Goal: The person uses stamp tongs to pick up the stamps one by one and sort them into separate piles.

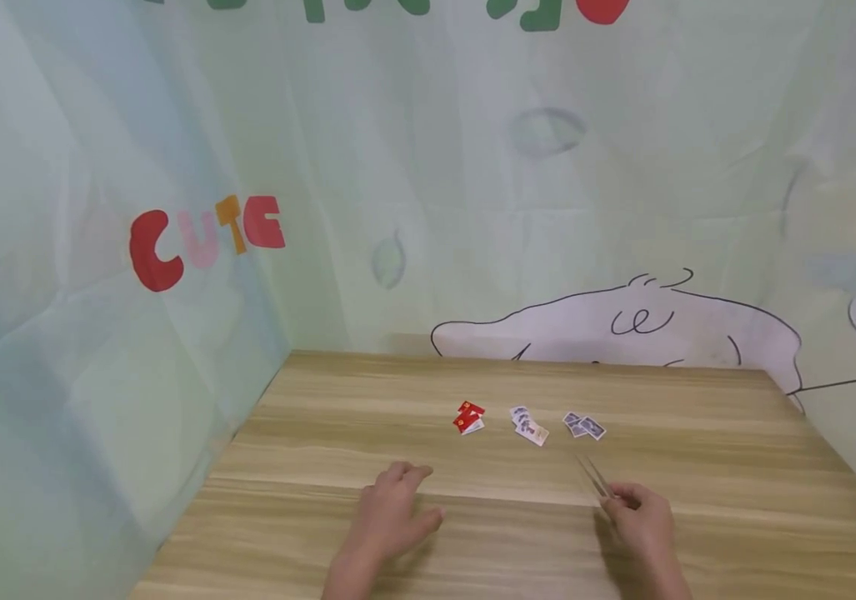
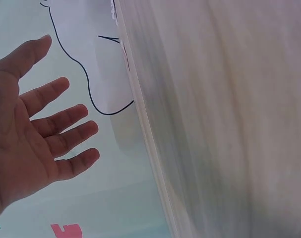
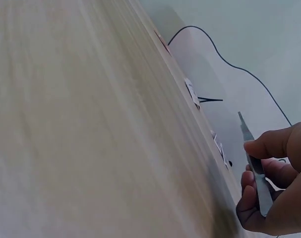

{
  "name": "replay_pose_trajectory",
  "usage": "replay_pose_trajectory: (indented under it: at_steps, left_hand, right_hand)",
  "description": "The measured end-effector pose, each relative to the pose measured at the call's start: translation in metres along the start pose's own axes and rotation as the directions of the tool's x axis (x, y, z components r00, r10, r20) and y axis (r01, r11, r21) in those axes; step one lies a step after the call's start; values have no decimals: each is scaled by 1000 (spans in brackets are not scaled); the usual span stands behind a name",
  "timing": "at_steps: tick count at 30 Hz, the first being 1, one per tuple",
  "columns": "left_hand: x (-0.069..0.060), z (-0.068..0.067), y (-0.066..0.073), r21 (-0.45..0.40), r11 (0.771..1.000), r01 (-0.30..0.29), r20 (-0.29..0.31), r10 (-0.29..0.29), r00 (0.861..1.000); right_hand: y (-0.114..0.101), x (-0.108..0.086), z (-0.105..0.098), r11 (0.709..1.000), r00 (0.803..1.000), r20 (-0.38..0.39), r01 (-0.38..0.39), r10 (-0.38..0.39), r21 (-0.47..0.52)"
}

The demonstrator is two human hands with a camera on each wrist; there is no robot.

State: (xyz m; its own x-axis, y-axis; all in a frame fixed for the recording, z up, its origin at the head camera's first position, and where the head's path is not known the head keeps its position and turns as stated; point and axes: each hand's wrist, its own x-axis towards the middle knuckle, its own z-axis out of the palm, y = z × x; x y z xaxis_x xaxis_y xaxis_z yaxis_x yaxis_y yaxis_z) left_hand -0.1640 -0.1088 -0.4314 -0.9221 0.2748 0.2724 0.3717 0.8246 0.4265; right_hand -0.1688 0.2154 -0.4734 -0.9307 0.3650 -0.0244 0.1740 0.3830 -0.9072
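Observation:
In the head view my right hand (image 1: 641, 517) grips a pair of metal tweezers (image 1: 597, 477), whose two tips stand slightly apart and point at the card piles. The right wrist view shows the tweezers (image 3: 256, 173) pinched between thumb and fingers. My left hand (image 1: 392, 515) is held over the table with nothing in it; in the left wrist view its fingers (image 2: 66, 124) are spread. Beyond the hands lie three small piles: red stamp-like cards (image 1: 468, 418) on the left, pale picture cards (image 1: 528, 426) in the middle, grey-blue cards (image 1: 583, 426) on the right.
The wood-grain table (image 1: 307, 433) meets a printed cloth backdrop (image 1: 412, 167) at its back and left edges. A cartoon outline (image 1: 638, 325) and coloured letters (image 1: 206, 237) are printed on the cloth.

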Motion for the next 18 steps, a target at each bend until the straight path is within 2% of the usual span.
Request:
replay_pose_trajectory:
  at_steps: [4, 9, 18]
  left_hand:
    - [1, 3, 4, -8, 1000, -6, 7, 6, 1000]
    - [5, 7, 8, -20, 1000, -7, 22, 8, 1000]
    - [6, 18, 10, -12, 1000, 7, 56, -7, 998]
  right_hand:
    - [4, -1, -4, 1000, 997, -72, -11, 10, -14]
    - [8, 0, -8, 999, 993, -117, -24, 21, -21]
    - [20, -2, -16, 988, 979, -133, -155, 156, 17]
